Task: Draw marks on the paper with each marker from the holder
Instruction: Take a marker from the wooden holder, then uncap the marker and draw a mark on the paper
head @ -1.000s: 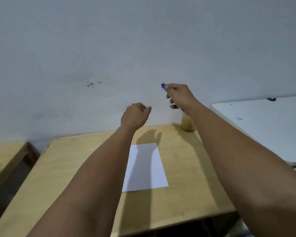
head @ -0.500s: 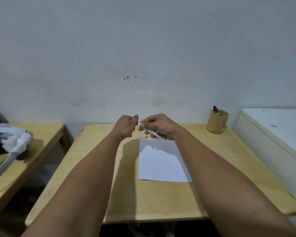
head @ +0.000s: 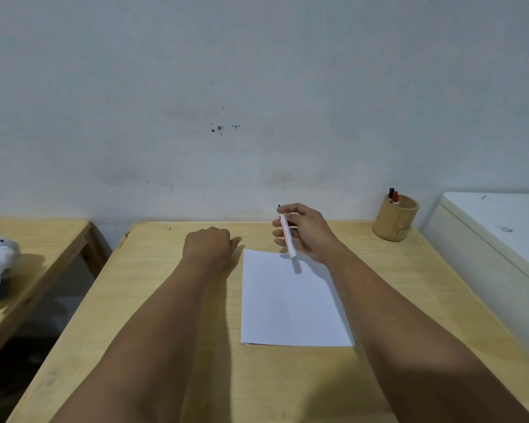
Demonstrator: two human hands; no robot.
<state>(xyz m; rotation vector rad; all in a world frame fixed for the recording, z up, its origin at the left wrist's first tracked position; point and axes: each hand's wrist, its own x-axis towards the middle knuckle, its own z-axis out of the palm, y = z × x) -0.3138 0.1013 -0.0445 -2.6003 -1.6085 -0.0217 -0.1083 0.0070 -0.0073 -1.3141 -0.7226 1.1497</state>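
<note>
The right hand (head: 306, 232) grips a white marker (head: 287, 235) above the top edge of the paper (head: 290, 303) at frame centre. The left hand (head: 209, 247), a closed fist, rests just left; the holder (head: 394, 219) stands at right.

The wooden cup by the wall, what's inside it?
Two markers poke out of the wooden cup: a black-topped one and a red-topped one. Their lower parts are hidden by its wall.
</note>
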